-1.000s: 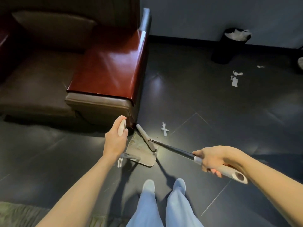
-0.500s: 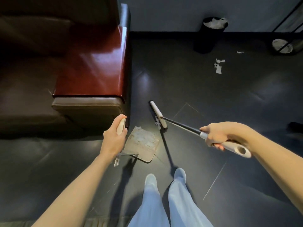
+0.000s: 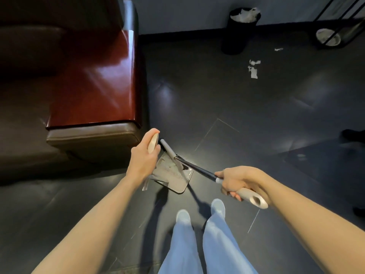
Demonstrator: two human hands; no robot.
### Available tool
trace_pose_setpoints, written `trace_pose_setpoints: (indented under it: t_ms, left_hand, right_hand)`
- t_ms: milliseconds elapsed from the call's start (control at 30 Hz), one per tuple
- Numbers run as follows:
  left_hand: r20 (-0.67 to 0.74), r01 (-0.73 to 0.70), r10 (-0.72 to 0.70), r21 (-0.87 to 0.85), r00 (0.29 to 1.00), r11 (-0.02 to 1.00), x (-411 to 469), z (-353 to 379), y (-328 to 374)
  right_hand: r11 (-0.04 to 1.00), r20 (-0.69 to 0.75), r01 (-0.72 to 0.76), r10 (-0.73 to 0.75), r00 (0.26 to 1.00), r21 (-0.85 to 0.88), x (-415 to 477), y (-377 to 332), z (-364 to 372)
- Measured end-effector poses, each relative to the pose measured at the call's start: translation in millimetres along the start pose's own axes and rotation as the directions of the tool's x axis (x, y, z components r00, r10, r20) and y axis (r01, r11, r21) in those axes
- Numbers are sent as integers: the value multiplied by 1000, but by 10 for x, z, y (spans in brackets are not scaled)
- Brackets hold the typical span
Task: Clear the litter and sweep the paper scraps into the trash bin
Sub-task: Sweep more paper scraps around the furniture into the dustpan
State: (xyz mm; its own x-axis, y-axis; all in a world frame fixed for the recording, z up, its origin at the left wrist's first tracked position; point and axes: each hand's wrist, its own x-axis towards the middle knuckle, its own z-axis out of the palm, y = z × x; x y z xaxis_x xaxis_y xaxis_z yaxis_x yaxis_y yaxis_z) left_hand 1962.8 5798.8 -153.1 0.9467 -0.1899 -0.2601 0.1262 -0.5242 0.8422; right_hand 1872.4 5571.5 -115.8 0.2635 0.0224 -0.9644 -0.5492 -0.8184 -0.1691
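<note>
The broom head (image 3: 170, 153) has swung back into the dustpan (image 3: 173, 179), the right hand (image 3: 235, 180) gripping its handle and the left hand (image 3: 144, 158) gripping the pan's handle to brace it, while paper scraps (image 3: 253, 70) lie near the trash bin (image 3: 237, 36).

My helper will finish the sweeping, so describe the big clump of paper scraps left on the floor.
Start at the black trash bin against the far wall. On the dark floor just in front of it, slightly right, lies a clump of torn white paper scraps. The only other scrap nearby is one thin sliver toward the wire stand.
</note>
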Motion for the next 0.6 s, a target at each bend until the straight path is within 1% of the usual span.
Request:
trace_pose_setpoints:
  t_ms: [33,100,200,400,533,600]
  left_hand:
    - [6,-7,7,0,1000,1000,37,23,29]
    - [19,-14,14,18,1000,1000,108,67,77]
    - [35,-30,29,35,999,999,232,130,158]
    - [46,-127,125,36,991,991,662,577,658]
    - [37,-172,171,13,985,985,1098,1001,1106]
    - [28,-193,192,-1,981,981,1380,1271,1385]
  right_hand:
    - [997,26,-13,11,1000,82,-18,62,-25]
    - [973,33,-42,36,999,227,-71,225,-103]
    - [940,6,-44,45,999,339,-163,452,-261]
    - [918,-102,12,31,994,396,-285,925,-795]
    - [913,-182,36,42,982,407,-371,1328,-1376]
    - [888,-208,44,59,976,458,-368,1581,-1736]
